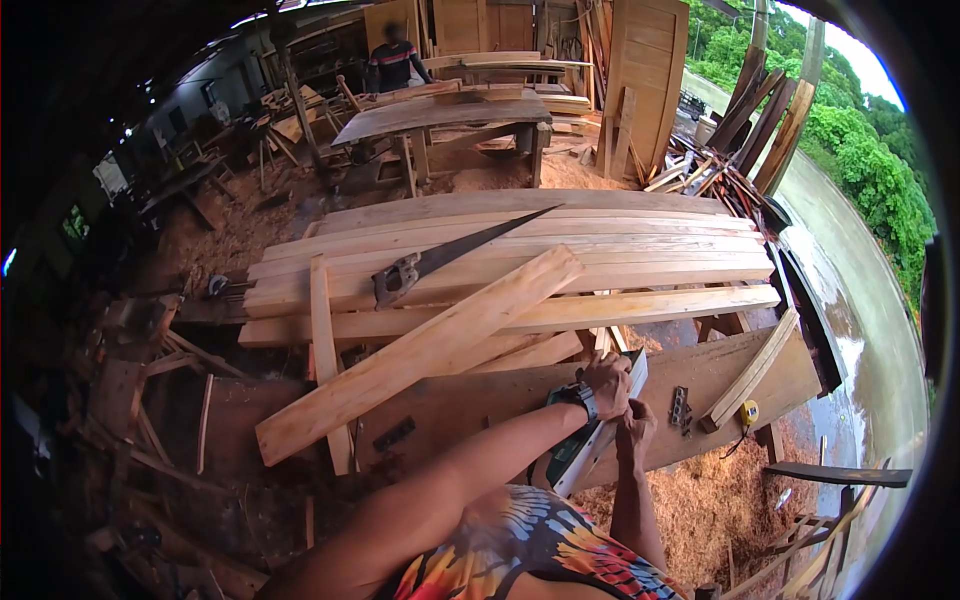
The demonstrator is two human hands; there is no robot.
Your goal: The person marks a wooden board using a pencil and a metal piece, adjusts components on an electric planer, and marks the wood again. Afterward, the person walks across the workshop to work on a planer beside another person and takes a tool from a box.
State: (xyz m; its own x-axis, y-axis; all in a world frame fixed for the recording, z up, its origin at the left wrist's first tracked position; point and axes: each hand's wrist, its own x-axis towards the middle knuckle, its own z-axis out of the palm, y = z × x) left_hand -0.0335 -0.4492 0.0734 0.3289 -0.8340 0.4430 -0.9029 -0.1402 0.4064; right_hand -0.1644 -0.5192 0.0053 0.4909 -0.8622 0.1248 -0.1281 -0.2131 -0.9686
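Observation:
A planer (583, 460) with a green body and a long flat metal sole is tilted up in front of my torso, at the near edge of the workbench (480, 395). My left hand (606, 384), with a watch at its wrist, is wrapped around the planer's far part. My right hand (636, 432) is closed close beside it, fingertips pinched at the sole's edge; whatever is between them is too small to make out. To the right, a small metal piece with holes (680, 408) lies on the bench, near a yellow tape measure (749, 411).
A handsaw (405, 277) rests on a row of planks (650, 245) beyond the bench. One loose board (420, 355) slants across them. A curved wood piece (755, 370) lies at right. Shavings (710, 500) cover the floor. A person (393, 62) stands behind a far table (450, 112).

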